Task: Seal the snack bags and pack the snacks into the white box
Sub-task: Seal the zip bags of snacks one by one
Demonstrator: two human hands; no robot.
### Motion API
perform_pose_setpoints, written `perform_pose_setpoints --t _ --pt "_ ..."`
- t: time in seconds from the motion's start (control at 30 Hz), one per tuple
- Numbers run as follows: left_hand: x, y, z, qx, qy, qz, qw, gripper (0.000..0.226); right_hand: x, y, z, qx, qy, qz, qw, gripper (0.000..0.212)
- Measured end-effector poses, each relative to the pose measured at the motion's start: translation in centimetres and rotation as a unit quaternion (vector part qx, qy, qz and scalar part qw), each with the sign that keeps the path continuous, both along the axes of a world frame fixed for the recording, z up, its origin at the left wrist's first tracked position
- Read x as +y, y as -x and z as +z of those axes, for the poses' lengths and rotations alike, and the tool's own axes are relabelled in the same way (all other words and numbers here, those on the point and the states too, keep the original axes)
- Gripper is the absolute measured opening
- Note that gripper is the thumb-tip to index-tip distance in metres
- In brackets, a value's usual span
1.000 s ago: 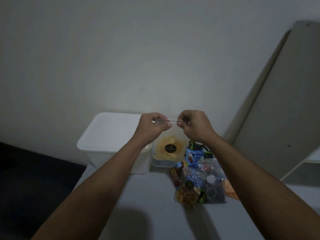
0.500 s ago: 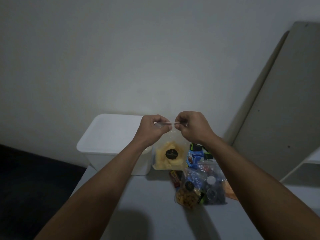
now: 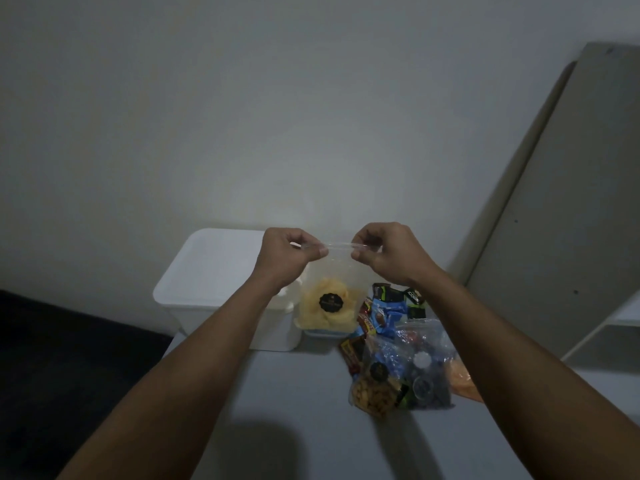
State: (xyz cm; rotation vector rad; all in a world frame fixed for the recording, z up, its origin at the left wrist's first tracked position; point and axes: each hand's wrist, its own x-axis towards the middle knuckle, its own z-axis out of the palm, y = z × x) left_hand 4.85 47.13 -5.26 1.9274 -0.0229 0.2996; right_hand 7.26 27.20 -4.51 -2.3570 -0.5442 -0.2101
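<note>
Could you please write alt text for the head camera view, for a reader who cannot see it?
Two bare hands, left hand and right hand, pinch the top edge of a clear bag of yellow chips, held up above a grey table. A lidded white box sits behind, a pile of mixed snack packets to the right.

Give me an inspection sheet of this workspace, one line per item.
Surface: pale table, dimly lit, mostly bare toward the viewer.
Job's things: clear chip bag held upright by its top strip; white box behind it, lid on; snack pile to the right.
Clutter: nothing seen beyond the snacks.
Grippers: left hand and right hand each pinch an end of the bag's top strip.
Cables: nothing seen.
Surroundings: plain wall; board leaning at right; dark area at left.
</note>
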Motion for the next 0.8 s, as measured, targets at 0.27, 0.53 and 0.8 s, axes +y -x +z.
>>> perform_pose_setpoints --t 0.27,0.53,0.8 --pt "0.7 -0.1 0.2 0.032 0.057 0.000 0.998 0.011 -0.5 -0.2 -0.2 0.007 -0.030 -0.031 0.999 0.004" --pt "1.6 -0.4 -0.1 0.056 0.075 -0.004 0.996 0.009 -1.5 -0.3 0.1 0.012 -0.014 -0.023 1.000 0.013" --pt "2.1 -0.8 -0.9 0.048 0.070 0.013 0.996 0.008 -1.7 -0.4 0.6 0.047 -0.037 -0.006 0.998 0.018"
